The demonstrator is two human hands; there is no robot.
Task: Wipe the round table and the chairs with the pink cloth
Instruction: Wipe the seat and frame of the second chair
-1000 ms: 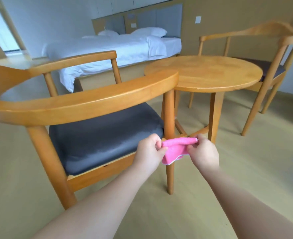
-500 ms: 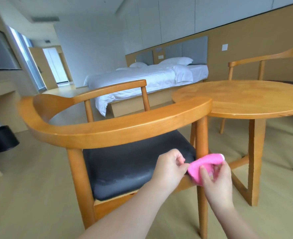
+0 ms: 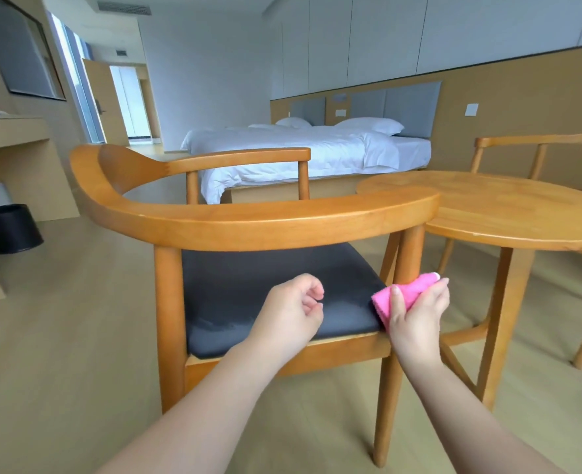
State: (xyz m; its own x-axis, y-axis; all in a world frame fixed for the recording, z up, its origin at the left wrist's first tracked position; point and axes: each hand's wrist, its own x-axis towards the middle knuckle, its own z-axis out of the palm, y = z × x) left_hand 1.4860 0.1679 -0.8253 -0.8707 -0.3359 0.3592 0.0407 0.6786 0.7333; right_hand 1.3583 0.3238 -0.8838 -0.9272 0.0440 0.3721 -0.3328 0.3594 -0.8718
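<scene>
A wooden armchair (image 3: 265, 220) with a curved backrest and a dark grey seat cushion (image 3: 248, 289) stands right in front of me. My right hand (image 3: 416, 316) grips the folded pink cloth (image 3: 406, 294) against the chair's right post, just above the seat corner. My left hand (image 3: 291, 311) hovers over the cushion's front with fingers loosely curled, holding nothing. The round wooden table (image 3: 508, 210) stands to the right, behind the chair. A second wooden armchair (image 3: 536, 145) is partly visible beyond the table.
A white bed (image 3: 317, 152) lies at the back against a grey headboard. A black waste bin (image 3: 11, 229) stands on the floor at left, beside a wooden desk (image 3: 12, 138). Open wood floor lies to the left of the chair.
My left hand has let go of the pink cloth and moved left over the seat. My right hand now holds the cloth alone against the chair post. The view has tilted up.
</scene>
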